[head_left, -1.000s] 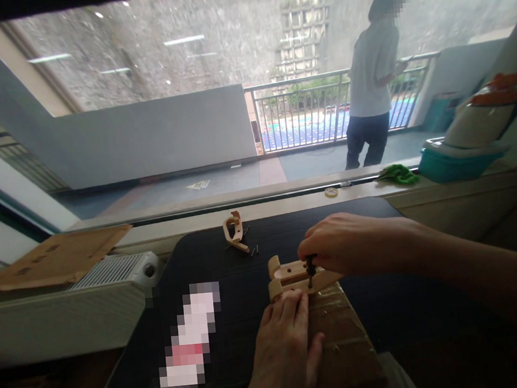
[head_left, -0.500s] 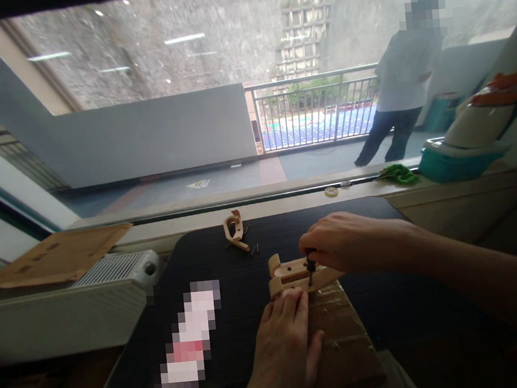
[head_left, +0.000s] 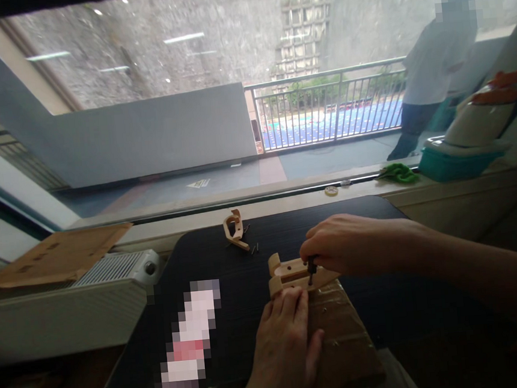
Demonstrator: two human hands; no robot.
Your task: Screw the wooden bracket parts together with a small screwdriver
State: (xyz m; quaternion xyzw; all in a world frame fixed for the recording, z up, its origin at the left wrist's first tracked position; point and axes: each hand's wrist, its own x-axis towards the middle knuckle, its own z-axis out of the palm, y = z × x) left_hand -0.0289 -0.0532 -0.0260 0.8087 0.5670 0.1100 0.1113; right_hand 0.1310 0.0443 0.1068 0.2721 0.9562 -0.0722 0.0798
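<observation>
My right hand is closed around the dark handle of a small screwdriver, mostly hidden by the fingers. The screwdriver stands nearly upright, its tip at the near bar of a pale wooden piece. This piece has two long bars with holes and curved ends at the left. It lies on a brown, tape-covered cardboard box. My left hand lies flat on the box, fingers stretched forward against the near bar and thumb apart.
On the black table lie a curved wooden part and several small screws. A tape roll, green cloth and teal box sit along the windowsill. A radiator is at left; a person stands outside the window.
My right hand and the screwdriver have shifted only slightly, the tip staying on the near bar. My left hand keeps its place. Outside, the person has moved to the right.
</observation>
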